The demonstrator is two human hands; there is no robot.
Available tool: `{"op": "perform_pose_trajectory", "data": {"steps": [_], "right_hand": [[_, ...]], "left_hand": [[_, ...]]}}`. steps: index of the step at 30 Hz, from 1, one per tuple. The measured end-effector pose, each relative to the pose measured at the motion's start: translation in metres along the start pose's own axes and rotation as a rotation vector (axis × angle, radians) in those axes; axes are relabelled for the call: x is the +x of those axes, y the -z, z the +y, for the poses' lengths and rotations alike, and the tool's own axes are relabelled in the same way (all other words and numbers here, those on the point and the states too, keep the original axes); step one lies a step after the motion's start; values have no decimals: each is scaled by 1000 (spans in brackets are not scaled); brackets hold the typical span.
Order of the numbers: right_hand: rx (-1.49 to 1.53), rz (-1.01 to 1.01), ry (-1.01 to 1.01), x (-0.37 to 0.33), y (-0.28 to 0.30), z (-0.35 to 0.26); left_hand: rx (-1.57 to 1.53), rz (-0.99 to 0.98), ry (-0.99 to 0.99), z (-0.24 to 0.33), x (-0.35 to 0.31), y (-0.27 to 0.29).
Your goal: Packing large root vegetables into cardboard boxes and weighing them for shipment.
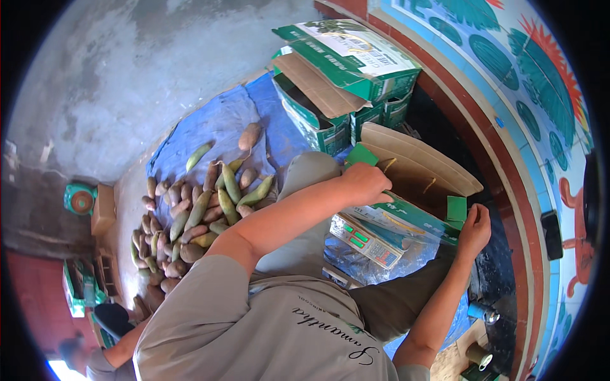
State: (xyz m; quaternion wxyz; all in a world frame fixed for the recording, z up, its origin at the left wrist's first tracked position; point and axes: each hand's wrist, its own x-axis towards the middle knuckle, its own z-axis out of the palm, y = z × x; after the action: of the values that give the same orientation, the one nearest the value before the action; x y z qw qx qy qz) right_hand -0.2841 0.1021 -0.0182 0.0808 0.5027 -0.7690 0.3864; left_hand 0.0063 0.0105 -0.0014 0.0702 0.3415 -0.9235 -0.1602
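Note:
A green and white cardboard box (406, 217) with brown insides stands open in front of me, its large lid flap (426, 159) tipped back. My left hand (368, 182) is closed on the box's left end by a small green flap (361, 155). At the right end my right hand (475, 232) has curled fingers against the box edge, beside another small green flap (456, 209). Directly under the box's near side, a digital scale (365, 240) shows its lit green display and keypad. Whether the scale bears the box's full weight I cannot tell.
Long green and purplish-brown vegetables (197, 216) lie heaped on a blue sheet (190, 136) at left. More green cartons (349, 60) are stacked behind. Cans (483, 312) stand at lower right near the painted wall (534, 95). Another person (105, 362) is at lower left.

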Motion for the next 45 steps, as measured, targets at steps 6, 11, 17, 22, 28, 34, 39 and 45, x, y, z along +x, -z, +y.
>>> {"op": "perform_pose_trajectory", "data": {"steps": [6, 11, 17, 22, 28, 34, 39, 45], "right_hand": [[-14, -88, 46, -4, 3, -8], [35, -153, 144, -7, 0, -11], [41, -307, 258, -14, 1, -23], [67, -338, 264, -18, 10, -28], [182, -465, 279, -22, 17, -25], [132, -568, 386, -23, 28, -51], [-102, -537, 508, -24, 23, -45], [-131, -491, 504, -26, 13, -45]], "left_hand": [[-94, 115, -7, 3, 6, -6], [-75, -14, 0, 11, 11, -7], [-107, 127, -132, 5, 12, -18], [-139, 397, -133, 6, 23, -27], [-141, 451, -80, 6, 27, -20], [-158, 460, -85, 7, 27, -18], [-157, 467, -115, 8, 26, -15], [-191, 463, -89, 10, 24, -12]]}}
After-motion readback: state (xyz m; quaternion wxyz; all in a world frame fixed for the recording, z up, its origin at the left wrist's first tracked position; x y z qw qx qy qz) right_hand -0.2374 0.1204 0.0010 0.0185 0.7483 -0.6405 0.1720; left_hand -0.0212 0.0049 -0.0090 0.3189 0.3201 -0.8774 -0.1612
